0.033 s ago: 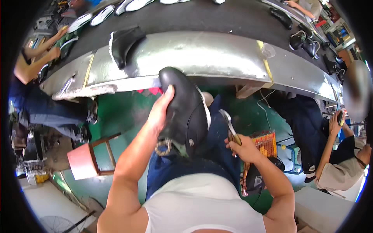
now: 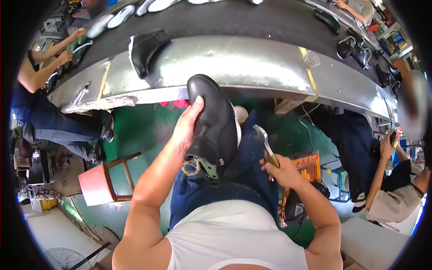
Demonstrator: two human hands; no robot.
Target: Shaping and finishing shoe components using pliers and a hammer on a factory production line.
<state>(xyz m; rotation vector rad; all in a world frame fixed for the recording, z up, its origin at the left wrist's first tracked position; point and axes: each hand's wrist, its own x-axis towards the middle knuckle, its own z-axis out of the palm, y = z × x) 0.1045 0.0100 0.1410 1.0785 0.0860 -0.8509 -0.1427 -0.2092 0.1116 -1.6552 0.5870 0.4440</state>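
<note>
My left hand [image 2: 189,119] grips a black ankle boot [image 2: 211,119] by its side, thumb across the leather. The boot hangs in front of the metal bench edge, toe pointing away from me and its pale sole edge on the right. Something green with holes shows inside its opening, and a loop of cord [image 2: 191,167] hangs there. Lower and to the right, apart from the boot, my right hand [image 2: 278,168] is closed round pincers [image 2: 265,141] with a curved metal head and yellowish handles. Their jaws point up and away from me.
Another black boot [image 2: 146,51] lies on the metal ledge [image 2: 234,58] beside a dark conveyor belt [image 2: 252,22]. White shoes [image 2: 121,17] line its far side. Co-workers [image 2: 38,81] stand left and right. A pink-seated stool [image 2: 96,185] and an orange crate [image 2: 306,166] are on the floor.
The boot has tilted slightly in my left hand, its toe a little higher and farther right, and more of the green inside shows. My right hand stays nearly still. The left co-worker's hands have shifted.
</note>
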